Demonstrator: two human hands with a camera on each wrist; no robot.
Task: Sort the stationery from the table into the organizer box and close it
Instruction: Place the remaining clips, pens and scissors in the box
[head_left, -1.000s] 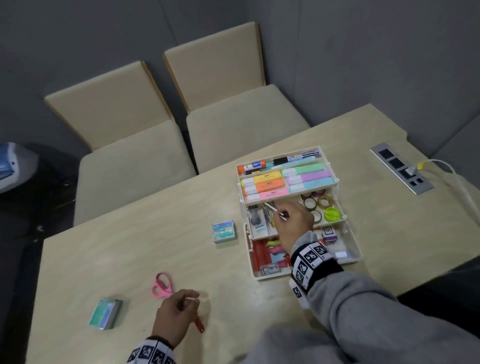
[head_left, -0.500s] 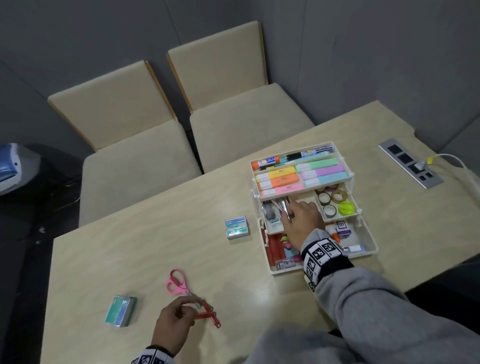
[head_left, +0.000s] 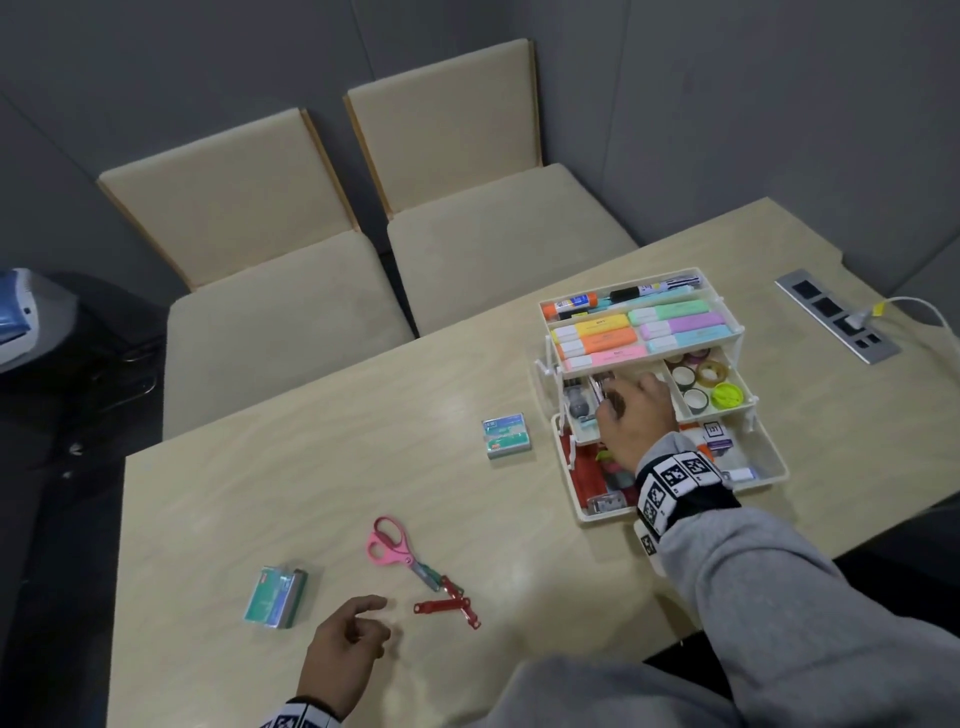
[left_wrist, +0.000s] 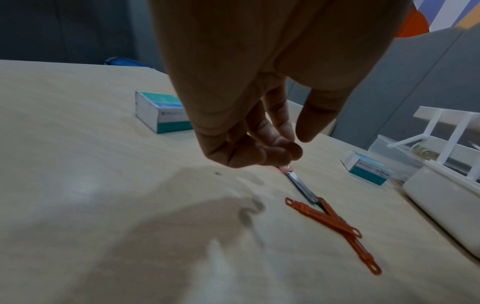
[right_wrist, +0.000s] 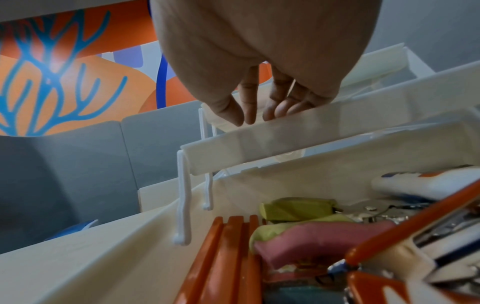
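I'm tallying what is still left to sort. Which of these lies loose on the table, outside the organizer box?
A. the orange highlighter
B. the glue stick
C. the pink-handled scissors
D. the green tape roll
C: the pink-handled scissors lie on the bare table near the left hand, well apart from the organizer box, whose trays hold the other three.

grey sleeve (head_left: 769, 587); checker-marked black wristbands (head_left: 675, 483)

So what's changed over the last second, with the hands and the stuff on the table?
The left hand let go of the red strips; they now lie by the pink scissors, the hand drawn back. The right hand went down into the organizer box middle tray. The two small boxes stayed put.
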